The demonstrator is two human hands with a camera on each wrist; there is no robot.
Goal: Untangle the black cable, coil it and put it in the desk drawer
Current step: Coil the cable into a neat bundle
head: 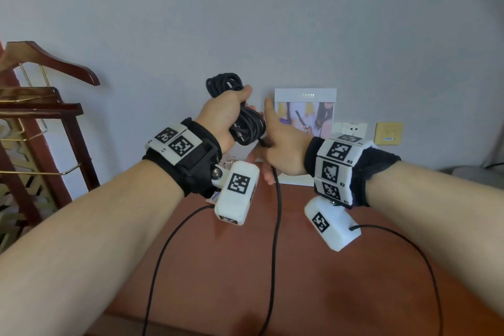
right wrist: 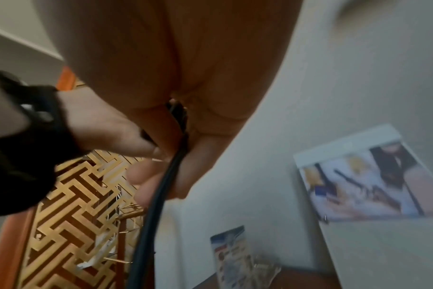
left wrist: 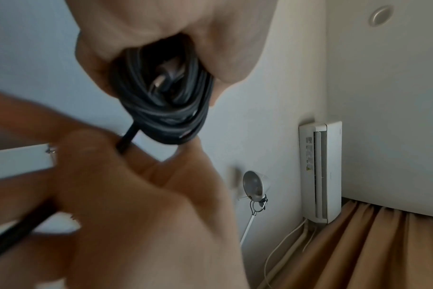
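The left hand grips the coiled black cable above the worktop while the right hand pinches the free tail, which should feed on under light, even tension, each loop matching the last.

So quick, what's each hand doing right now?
Left hand: closed, gripping the coiled black cable.
Right hand: pinching the loose strand of the same cable, index finger extended.
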